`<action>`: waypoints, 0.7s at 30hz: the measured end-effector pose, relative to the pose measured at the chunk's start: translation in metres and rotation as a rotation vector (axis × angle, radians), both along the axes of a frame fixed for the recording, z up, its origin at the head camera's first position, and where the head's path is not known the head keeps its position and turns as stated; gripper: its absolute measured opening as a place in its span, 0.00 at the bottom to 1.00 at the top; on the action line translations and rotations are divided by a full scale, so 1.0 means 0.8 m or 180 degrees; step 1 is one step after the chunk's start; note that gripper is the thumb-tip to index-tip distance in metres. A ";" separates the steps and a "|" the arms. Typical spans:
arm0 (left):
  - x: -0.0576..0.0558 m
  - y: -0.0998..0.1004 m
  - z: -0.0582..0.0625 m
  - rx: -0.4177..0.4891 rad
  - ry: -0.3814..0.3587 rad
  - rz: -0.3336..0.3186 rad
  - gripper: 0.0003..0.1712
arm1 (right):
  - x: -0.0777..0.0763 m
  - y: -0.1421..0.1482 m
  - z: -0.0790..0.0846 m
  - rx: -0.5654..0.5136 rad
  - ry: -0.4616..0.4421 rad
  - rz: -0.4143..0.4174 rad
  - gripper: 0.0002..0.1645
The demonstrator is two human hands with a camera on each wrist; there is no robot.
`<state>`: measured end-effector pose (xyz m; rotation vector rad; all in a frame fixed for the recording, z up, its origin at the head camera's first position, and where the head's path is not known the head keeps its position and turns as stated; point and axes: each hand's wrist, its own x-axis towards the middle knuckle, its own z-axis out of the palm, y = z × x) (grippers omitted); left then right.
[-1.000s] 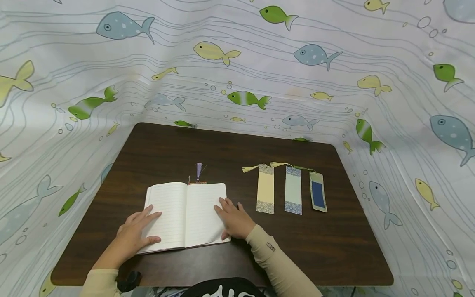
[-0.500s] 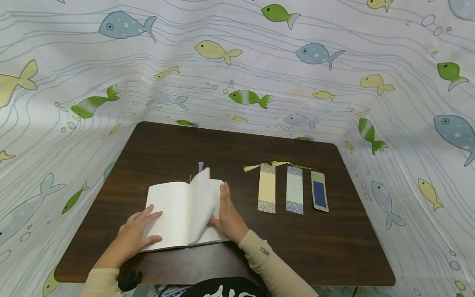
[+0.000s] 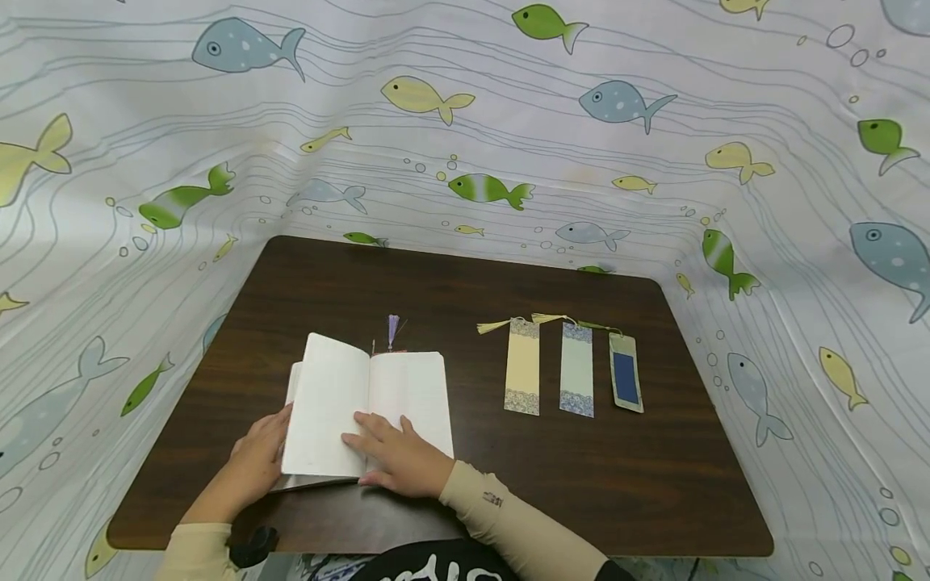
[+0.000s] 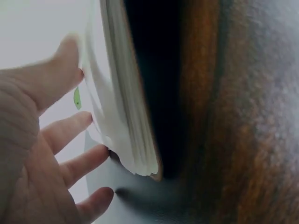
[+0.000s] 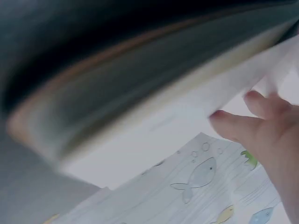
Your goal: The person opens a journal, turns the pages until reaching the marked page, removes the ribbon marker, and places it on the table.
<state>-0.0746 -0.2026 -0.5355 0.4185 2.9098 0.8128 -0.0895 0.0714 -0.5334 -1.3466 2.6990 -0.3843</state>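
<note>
An open notebook [image 3: 412, 395] lies near the front left of the table, a page leaning over its left half. My right hand [image 3: 408, 461] rests on the pages near the spine with fingers spread. At the left edge, my left hand [image 3: 250, 464] touches the notebook, its fingertips partly hidden by that page in the head view. In the left wrist view, the left fingers [image 4: 88, 163] are spread beside the page edges. A purple tassel [image 3: 392, 327] sticks out past the notebook's top edge.
To the right of the notebook lie three tasselled bookmarks: a cream one [image 3: 523, 365], a pale blue one [image 3: 576, 369] and a dark blue-centred one [image 3: 625, 375]. The brown table [image 3: 465, 282] is bordered by a fish-print curtain [image 3: 508, 121].
My right hand has moved left from the right page, turning a leaf over onto the left side. The left hand stays at the left edge, its fingertips now covered. The bookmarks lie still.
</note>
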 end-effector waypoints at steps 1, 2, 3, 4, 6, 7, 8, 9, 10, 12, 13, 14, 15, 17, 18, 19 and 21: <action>-0.001 -0.001 0.000 0.0137 -0.0020 0.0016 0.31 | 0.001 -0.002 -0.001 0.0100 0.0058 0.0029 0.41; -0.002 -0.003 0.000 0.0287 -0.0022 0.0017 0.30 | 0.003 -0.003 -0.001 0.0185 0.0110 0.0052 0.40; -0.003 -0.004 0.000 0.0352 0.0004 0.0039 0.29 | 0.003 -0.004 -0.001 0.0258 0.0150 0.0069 0.39; -0.003 -0.006 0.001 0.0432 0.0017 0.0055 0.28 | 0.004 -0.004 -0.001 0.0315 0.0183 0.0078 0.39; -0.005 -0.009 0.004 0.0530 0.0014 0.0153 0.27 | 0.004 -0.005 -0.001 0.0383 0.0205 0.0074 0.39; -0.006 -0.010 0.006 0.0572 0.0047 0.0213 0.28 | 0.004 -0.005 -0.001 0.0408 0.0219 0.0070 0.39; -0.006 -0.012 0.008 0.0563 0.0090 0.0298 0.28 | 0.004 -0.005 -0.001 0.0432 0.0240 0.0072 0.39; -0.006 -0.013 0.011 0.0535 0.0133 0.0395 0.29 | 0.003 -0.005 -0.001 0.0457 0.0263 0.0074 0.39; -0.007 -0.014 0.013 0.0553 0.0180 0.0450 0.29 | 0.003 -0.005 -0.001 0.0479 0.0294 0.0078 0.39; -0.008 -0.014 0.014 0.0546 0.0272 0.0460 0.31 | 0.003 -0.006 -0.002 0.0526 0.0381 0.0092 0.39; -0.009 -0.013 0.013 0.0499 0.0330 0.0402 0.32 | 0.003 -0.006 -0.002 0.0543 0.0420 0.0096 0.39; -0.010 -0.012 0.013 0.0407 0.0353 0.0319 0.34 | 0.003 -0.006 -0.003 0.0560 0.0453 0.0104 0.39; -0.011 -0.010 0.011 0.0292 0.0371 0.0213 0.35 | 0.003 -0.006 -0.003 0.0576 0.0473 0.0105 0.39; -0.011 -0.006 0.006 0.0047 0.0359 -0.0019 0.37 | 0.002 -0.005 -0.004 0.0594 0.0458 0.0112 0.39; -0.010 -0.004 0.003 -0.0072 0.0320 -0.0106 0.38 | 0.001 -0.004 -0.005 0.0599 0.0438 0.0121 0.39; -0.010 -0.002 0.001 -0.0179 0.0264 -0.0162 0.38 | 0.000 -0.002 -0.005 0.0597 0.0401 0.0122 0.39; -0.009 0.001 -0.003 -0.0274 0.0151 -0.0196 0.40 | -0.002 0.003 -0.006 0.0604 0.0339 0.0120 0.39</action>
